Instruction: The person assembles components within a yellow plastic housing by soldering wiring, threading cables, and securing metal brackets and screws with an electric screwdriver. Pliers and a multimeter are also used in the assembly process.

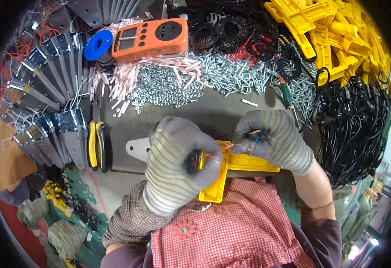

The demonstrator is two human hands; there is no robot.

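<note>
The table [126, 120] is dark grey and carries the work at its near edge. The yellow housing [251, 163] is plastic and glossy; one straight arm lies along the near edge toward the right, another juts past that edge toward the red checked apron [231, 223]. Its upper part is partly hidden by the hands.

The left hand [182, 161], in a grey-and-yellow striped glove, bends inward over the housing's left side, fingers curled; blur prevents telling whether it grips anything. The right hand [273, 138], gloved alike, comes from the near right, fingers folded, thumb and forefinger closed on a blue wire [256, 139].

A pale metal plate [137, 149] with round holes lies near the same edge, partly covered by the left hand. A reddish wire [228, 146], blurred, shows between the hands.
</note>
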